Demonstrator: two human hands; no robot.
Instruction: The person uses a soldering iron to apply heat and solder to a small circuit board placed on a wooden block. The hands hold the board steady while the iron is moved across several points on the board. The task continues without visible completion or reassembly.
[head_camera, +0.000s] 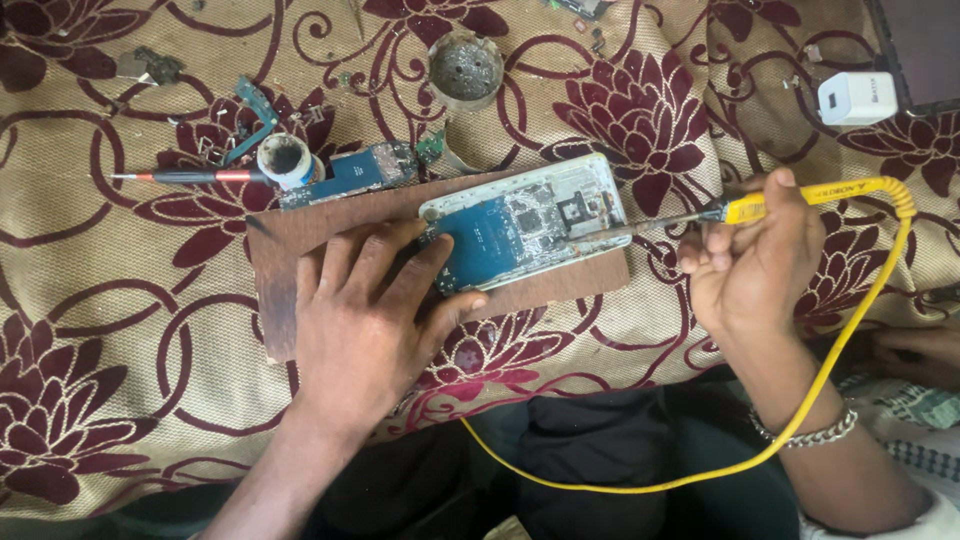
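Note:
An opened phone (530, 220) with a blue circuit board exposed lies on a brown wooden board (300, 240). My left hand (365, 315) presses flat on the board and pins the phone's left end with fingers and thumb. My right hand (755, 260) grips a yellow-handled soldering iron (800, 198); its metal tip reaches left to the phone's right part. The iron's yellow cord (840, 360) loops down past my wrist, which wears a metal bracelet.
A floral maroon-and-gold cloth (120, 350) covers the surface. Behind the board lie a red-handled screwdriver (190, 176), a small white pot (285, 158), a second circuit board (350, 172) and a round tin (465, 68). A white charger plug (857, 97) sits at the far right.

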